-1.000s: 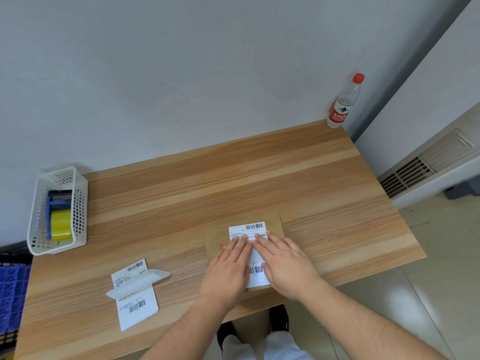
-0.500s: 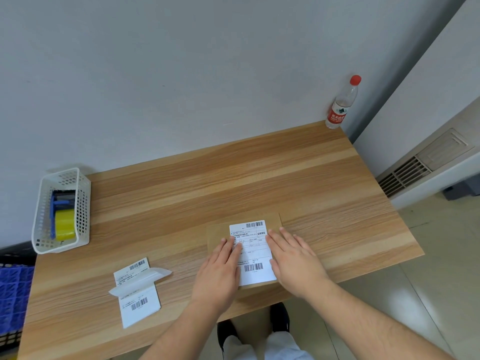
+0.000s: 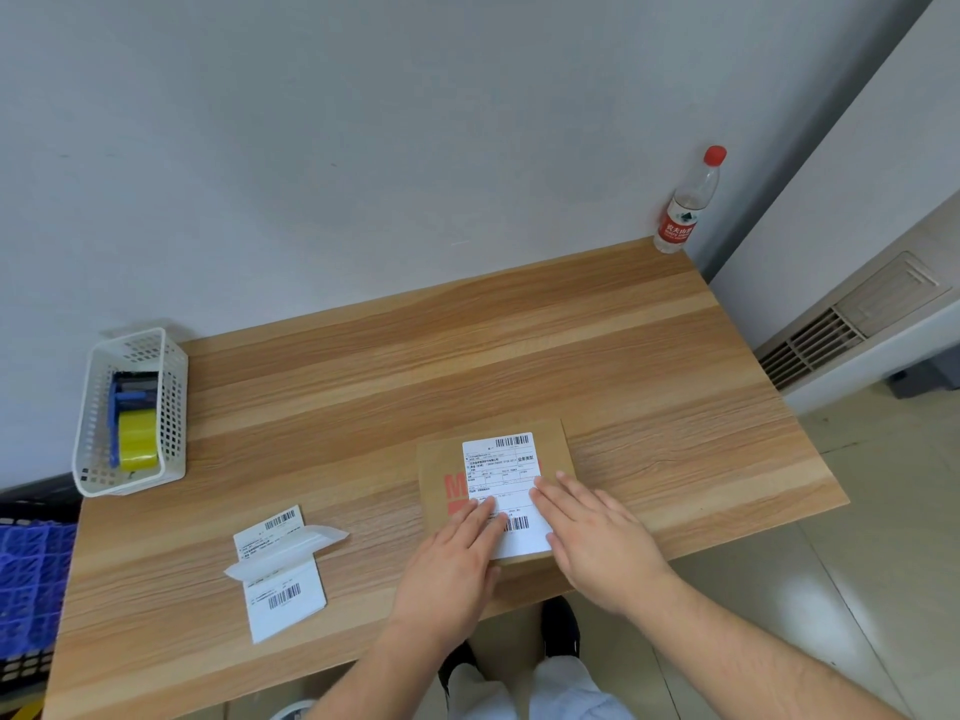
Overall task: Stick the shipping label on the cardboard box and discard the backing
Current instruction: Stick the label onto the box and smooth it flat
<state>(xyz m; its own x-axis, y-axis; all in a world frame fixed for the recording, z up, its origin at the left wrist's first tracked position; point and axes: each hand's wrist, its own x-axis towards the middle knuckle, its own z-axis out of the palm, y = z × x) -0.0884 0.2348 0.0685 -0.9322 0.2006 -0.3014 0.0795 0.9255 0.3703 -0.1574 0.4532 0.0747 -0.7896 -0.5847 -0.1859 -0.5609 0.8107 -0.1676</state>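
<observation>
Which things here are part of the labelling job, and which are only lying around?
Job: box; label; backing; left hand; right hand.
Lying about: basket; tape dispenser; bottle; spare label.

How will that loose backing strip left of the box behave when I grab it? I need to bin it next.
The backing is probably very light and floppy: it looks thin, translucent and already curled up off the spare label beneath it. Its glossy look suggests it's slippery, so pinching the raised edge likely works better than sliding it across the table.
</observation>
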